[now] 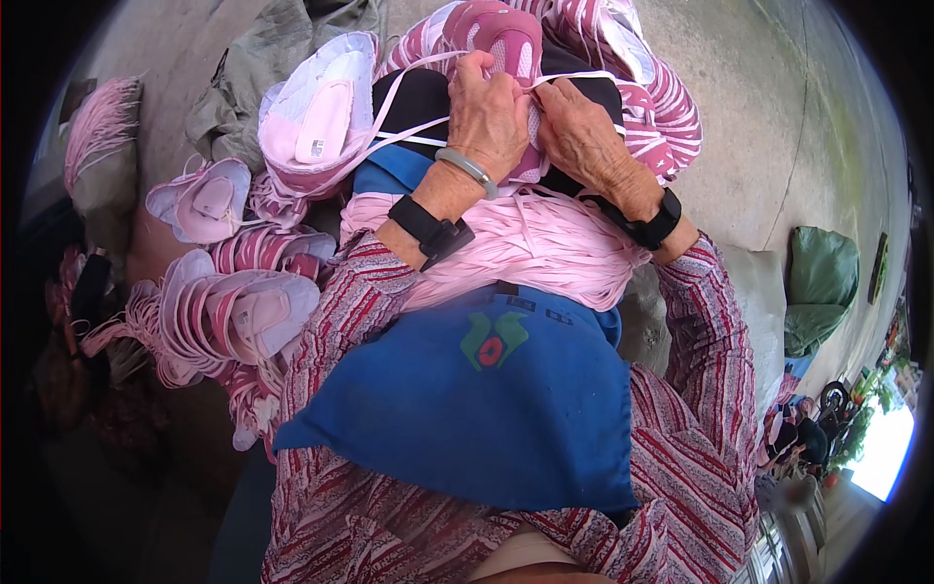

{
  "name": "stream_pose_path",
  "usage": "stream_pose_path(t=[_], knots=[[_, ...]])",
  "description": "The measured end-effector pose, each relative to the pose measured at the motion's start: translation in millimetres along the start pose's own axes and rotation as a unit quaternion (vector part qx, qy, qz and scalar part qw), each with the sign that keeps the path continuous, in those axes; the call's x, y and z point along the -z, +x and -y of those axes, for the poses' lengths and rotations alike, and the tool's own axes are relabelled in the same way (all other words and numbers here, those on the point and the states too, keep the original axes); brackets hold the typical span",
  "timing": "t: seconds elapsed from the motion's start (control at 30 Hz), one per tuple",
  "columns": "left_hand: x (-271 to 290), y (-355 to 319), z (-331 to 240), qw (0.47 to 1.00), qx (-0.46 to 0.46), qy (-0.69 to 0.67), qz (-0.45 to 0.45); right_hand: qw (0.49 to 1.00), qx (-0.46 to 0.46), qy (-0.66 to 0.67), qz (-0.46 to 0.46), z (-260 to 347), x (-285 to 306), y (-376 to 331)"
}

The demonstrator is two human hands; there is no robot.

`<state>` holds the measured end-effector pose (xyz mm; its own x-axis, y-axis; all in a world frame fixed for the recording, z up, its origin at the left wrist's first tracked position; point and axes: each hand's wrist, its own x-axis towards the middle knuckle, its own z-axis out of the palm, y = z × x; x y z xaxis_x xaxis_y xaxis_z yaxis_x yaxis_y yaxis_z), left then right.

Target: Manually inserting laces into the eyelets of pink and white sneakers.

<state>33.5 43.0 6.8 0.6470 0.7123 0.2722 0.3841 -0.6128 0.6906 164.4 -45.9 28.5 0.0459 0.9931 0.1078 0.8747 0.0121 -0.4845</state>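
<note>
We are seeing two hands, both working close together over one pink shoe (511, 49), which is lying on dark fabric (413, 97) ahead of the lap, toe pointing away. The left hand (489, 122) is reaching forward with its wrist bent and fingers curling, gripping a white lace (574, 75) over the shoe. The right hand (586, 136) is angling in from the other side, nearly meeting it, and is pinching the same lace between thumb and forefinger. One long loop of that lace is sweeping out past the left hand.

Nearer the body, we are counting one pale bracelet (467, 170) on the left wrist and two black wrist straps, one on the left forearm (425, 229) and one on the right. Both elbows are bending outward in striped sleeves (341, 302). Across the lap, one thick heap of pink laces (525, 243) is resting above a blue apron (467, 409).

Further out, one large pink-and-white upper (321, 117) is standing just left of the hands. Stacked uppers (243, 302) are crowding the left side, overlapping too much for counting; more are curving along the right. One bundle of pink strands (102, 122) is lying far left, and one green sack (822, 282) is sitting on the floor (749, 97) at far right.
</note>
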Motion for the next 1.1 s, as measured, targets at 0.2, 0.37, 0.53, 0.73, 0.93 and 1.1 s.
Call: stream_pose_path(t=[0.2,0.37,0.53,0.73,0.93,1.1], knots=[[36.3,-0.9,13.2,0.988,0.080,-0.091,0.098,0.986,0.020,-0.076,-0.144,16.0,8.7,-1.9],[36.7,-8.8,19.4,0.990,0.020,-0.129,0.048,0.986,0.091,-0.104,-0.095,20.6,6.9,18.1],[40.9,-19.7,22.9,0.991,0.029,-0.125,0.040,0.984,0.127,-0.073,-0.106,17.4,-2.7,27.2],[34.4,-20.4,19.6,0.998,0.020,-0.042,0.031,0.988,0.086,0.010,-0.129,24.7,-6.0,13.3],[22.7,-17.3,23.6,1.000,-0.005,0.030,-0.004,0.976,0.153,-0.132,-0.079,18.7,-7.2,15.7],[22.2,-13.4,27.7,0.996,-0.026,0.082,0.009,0.947,0.206,-0.243,-0.040,15.2,-11.6,28.8]])
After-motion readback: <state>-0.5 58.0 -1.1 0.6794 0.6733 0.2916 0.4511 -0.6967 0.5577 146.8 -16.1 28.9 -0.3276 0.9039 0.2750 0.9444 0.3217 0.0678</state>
